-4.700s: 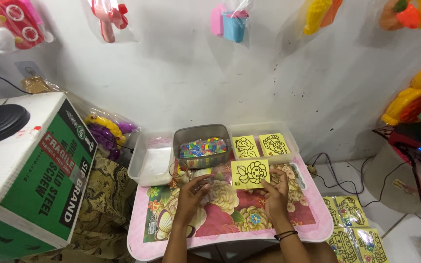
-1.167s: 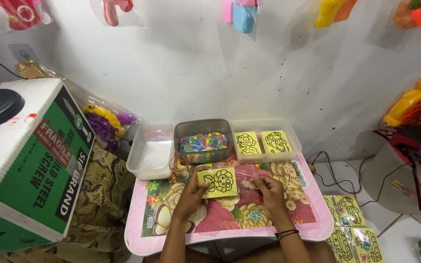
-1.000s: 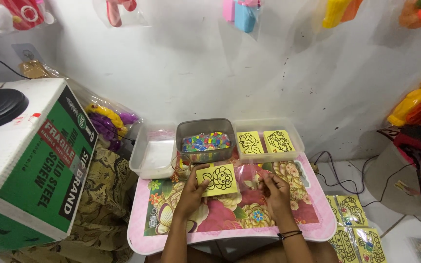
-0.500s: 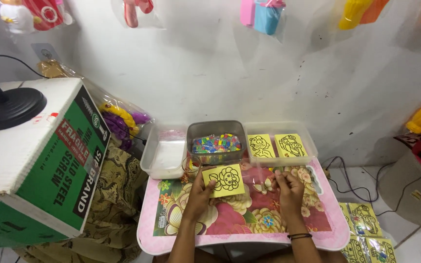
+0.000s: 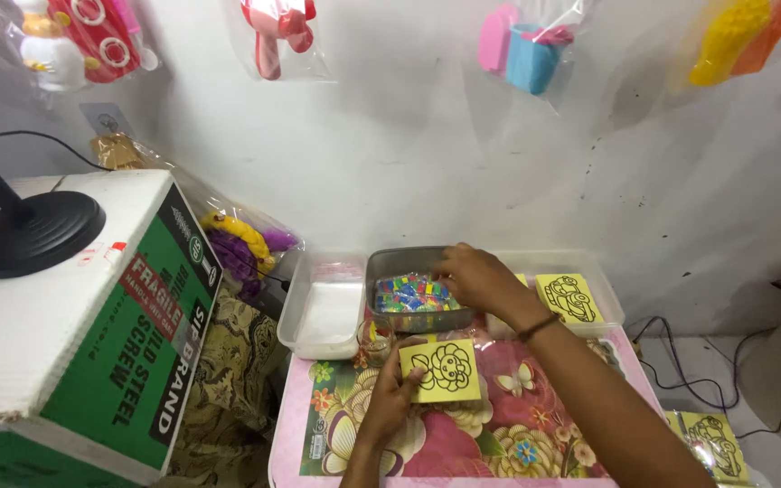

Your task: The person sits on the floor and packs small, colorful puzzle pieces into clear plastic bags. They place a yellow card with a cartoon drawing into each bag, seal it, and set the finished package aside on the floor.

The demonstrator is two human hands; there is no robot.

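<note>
While a big white and green cardboard box (image 5: pixel 74 334) fills the left of the view, with the round black base of a stand (image 5: pixel 31 232) resting on its top, the low counter (image 5: pixel 318 425) beside it carries a pink floral cover and takes up the lower middle. Behind the counter runs a white wall (image 5: pixel 390 154) hung with plastic toys in clear bags. Along the back edge of the counter sit three containers side by side: a clear plastic tray (image 5: pixel 327 316) on the left, a grey metal tin (image 5: pixel 409 264) in the middle filled with small pieces of many colours, and another clear tray (image 5: pixel 603 298) on the right holding a yellow card with a car outline (image 5: pixel 569 296).

The right hand (image 5: pixel 479 280) reaches across and over the right end of the tin, its fingers curled down into or just above the coloured pieces; whether they grip any piece cannot be told. The left hand (image 5: pixel 395 398) lies on the counter nearer the person, fingers pinched on the lower left edge of a yellow picture card (image 5: pixel 442 370), which shows a black outline of a round-faced cartoon figure. That card lies flat on the floral cover, just in front of the tin. More yellow cards (image 5: pixel 711 443) lie on the floor at the lower right, near dark cables (image 5: pixel 680 361).
</note>
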